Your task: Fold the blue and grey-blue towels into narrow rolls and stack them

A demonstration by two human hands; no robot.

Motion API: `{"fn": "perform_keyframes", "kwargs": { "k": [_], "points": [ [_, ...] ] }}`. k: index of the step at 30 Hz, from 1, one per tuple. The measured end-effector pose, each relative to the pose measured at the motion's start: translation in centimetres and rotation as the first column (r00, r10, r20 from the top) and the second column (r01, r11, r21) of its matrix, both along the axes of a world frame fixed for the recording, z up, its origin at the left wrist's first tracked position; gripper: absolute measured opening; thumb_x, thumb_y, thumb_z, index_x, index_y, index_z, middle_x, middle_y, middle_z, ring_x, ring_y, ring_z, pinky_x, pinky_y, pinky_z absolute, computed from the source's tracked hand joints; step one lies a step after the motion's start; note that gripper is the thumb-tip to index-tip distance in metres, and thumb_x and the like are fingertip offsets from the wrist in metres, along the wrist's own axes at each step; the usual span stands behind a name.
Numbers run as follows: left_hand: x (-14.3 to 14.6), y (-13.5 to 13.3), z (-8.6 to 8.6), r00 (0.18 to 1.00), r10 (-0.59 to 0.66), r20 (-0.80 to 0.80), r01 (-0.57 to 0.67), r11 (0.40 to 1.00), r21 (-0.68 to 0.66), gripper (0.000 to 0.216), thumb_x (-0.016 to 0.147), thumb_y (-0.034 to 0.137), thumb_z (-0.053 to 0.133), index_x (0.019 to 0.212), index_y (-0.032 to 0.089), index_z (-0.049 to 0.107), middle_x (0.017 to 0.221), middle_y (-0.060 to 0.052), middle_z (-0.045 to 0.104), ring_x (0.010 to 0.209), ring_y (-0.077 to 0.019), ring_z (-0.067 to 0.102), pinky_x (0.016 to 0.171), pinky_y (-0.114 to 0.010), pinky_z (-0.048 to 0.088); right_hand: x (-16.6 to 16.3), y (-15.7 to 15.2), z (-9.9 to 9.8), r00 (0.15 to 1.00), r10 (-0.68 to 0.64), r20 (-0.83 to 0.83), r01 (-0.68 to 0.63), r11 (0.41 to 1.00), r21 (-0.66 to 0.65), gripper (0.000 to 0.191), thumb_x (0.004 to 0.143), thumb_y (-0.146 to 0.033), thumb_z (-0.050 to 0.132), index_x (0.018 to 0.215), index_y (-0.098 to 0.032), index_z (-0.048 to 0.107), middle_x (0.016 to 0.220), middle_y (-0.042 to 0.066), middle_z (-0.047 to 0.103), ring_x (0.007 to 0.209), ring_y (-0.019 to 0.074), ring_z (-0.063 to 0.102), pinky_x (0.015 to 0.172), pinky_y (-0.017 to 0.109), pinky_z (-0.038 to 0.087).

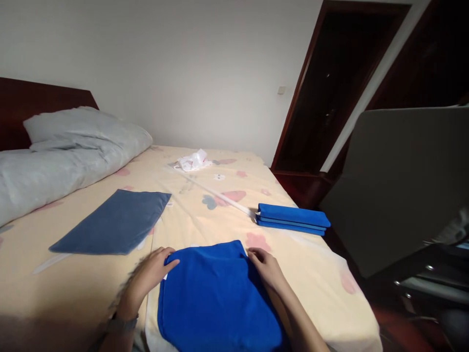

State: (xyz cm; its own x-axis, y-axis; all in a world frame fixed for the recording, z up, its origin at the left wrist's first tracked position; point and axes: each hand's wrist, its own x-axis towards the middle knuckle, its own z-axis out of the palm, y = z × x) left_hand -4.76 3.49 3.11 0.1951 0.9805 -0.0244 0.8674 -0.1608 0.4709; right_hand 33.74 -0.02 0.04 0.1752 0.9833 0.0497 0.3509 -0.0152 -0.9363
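A bright blue cloth (pixel 216 298), looking like a cushion cover, lies flat on the bed in front of me. Its far edge is partly folded over, and a small white tag shows on its left side. My left hand (pixel 156 269) grips the far left corner, thumb on top of the fabric. At the far right corner, my right hand (pixel 266 266) pinches the edge, its fingertips partly hidden. A stack of folded blue cloths (pixel 293 218) lies beyond my right hand. To the left, a grey-blue cloth (pixel 113 222) of similar shape is spread flat.
The bed (pixel 205 220) has a cream patterned sheet. A grey quilt (pixel 73 151) is bunched at the left by the dark headboard (pixel 44 105). A crumpled white plastic bag (pixel 194 160) lies near the wall. A dark grey panel (pixel 406 181) stands beyond the bed's right edge.
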Motion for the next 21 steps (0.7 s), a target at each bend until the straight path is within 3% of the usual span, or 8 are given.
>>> {"fn": "perform_keyframes", "kwargs": {
  "k": [4,7,10,16,19,21],
  "points": [
    [1.1,-0.4,0.6,0.998,-0.030,0.060,0.030,1.000,0.004,0.027,0.089,0.036,0.053,0.113,0.026,0.062,0.121,-0.008,0.068,0.113,-0.0271,0.063,0.088,-0.032,0.045,-2.0,3.3,-0.9,1.000,0.022,-0.019,-0.021,0.999,0.027,0.051,0.080,-0.057,0.063,0.109,-0.016,0.071,0.109,0.014,0.073,0.100,0.0300,0.069,0.089,0.040,0.052],
    [1.5,-0.5,1.0,0.999,-0.036,0.028,0.034,0.999,0.038,0.015,0.089,0.030,0.052,0.101,0.026,0.061,0.108,-0.007,0.071,0.105,-0.0256,0.066,0.081,-0.031,0.044,-2.9,4.2,-1.2,0.999,0.047,-0.020,-0.046,0.997,0.055,0.048,0.079,-0.056,0.065,0.101,-0.014,0.072,0.095,0.013,0.074,0.085,0.0291,0.069,0.076,0.039,0.053],
    [1.2,-0.5,1.0,0.998,-0.055,-0.015,0.056,0.996,0.065,0.007,0.091,0.029,0.051,0.093,0.026,0.057,0.100,-0.004,0.071,0.097,-0.0230,0.067,0.074,-0.028,0.042,-2.9,3.6,-1.2,0.997,0.074,-0.021,-0.071,0.992,0.106,0.041,0.084,-0.054,0.060,0.094,-0.016,0.070,0.085,0.009,0.072,0.075,0.0248,0.067,0.068,0.034,0.051],
    [0.9,-0.7,0.6,0.992,-0.048,-0.120,0.064,0.989,0.135,0.013,0.097,0.027,0.043,0.100,0.027,0.056,0.101,-0.002,0.072,0.087,-0.0200,0.068,0.066,-0.026,0.039,-3.0,1.7,-0.6,0.997,0.082,0.007,-0.081,0.972,0.222,0.024,0.083,-0.042,0.058,0.085,-0.019,0.063,0.081,0.006,0.066,0.074,0.0214,0.062,0.068,0.031,0.049],
    [1.3,-0.5,1.0,0.990,-0.054,-0.130,0.087,0.961,0.264,0.016,0.096,0.026,0.043,0.098,0.025,0.059,0.098,-0.004,0.071,0.089,-0.0212,0.067,0.072,-0.028,0.043,-3.6,1.3,0.0,1.000,0.003,0.019,-0.008,0.949,0.315,0.015,0.077,-0.035,0.060,0.079,-0.020,0.059,0.096,0.009,0.063,0.089,0.0233,0.059,0.078,0.033,0.048],
    [1.6,-0.7,1.9,0.993,-0.088,-0.079,0.112,0.915,0.387,0.017,0.095,0.028,0.045,0.093,0.023,0.061,0.097,-0.006,0.071,0.094,-0.0233,0.066,0.081,-0.031,0.045,-3.9,0.9,0.8,1.000,-0.012,0.009,0.008,0.939,0.344,0.013,0.076,-0.033,0.059,0.080,-0.020,0.058,0.089,0.006,0.061,0.081,0.0210,0.057,0.072,0.032,0.047]
  ]
}}
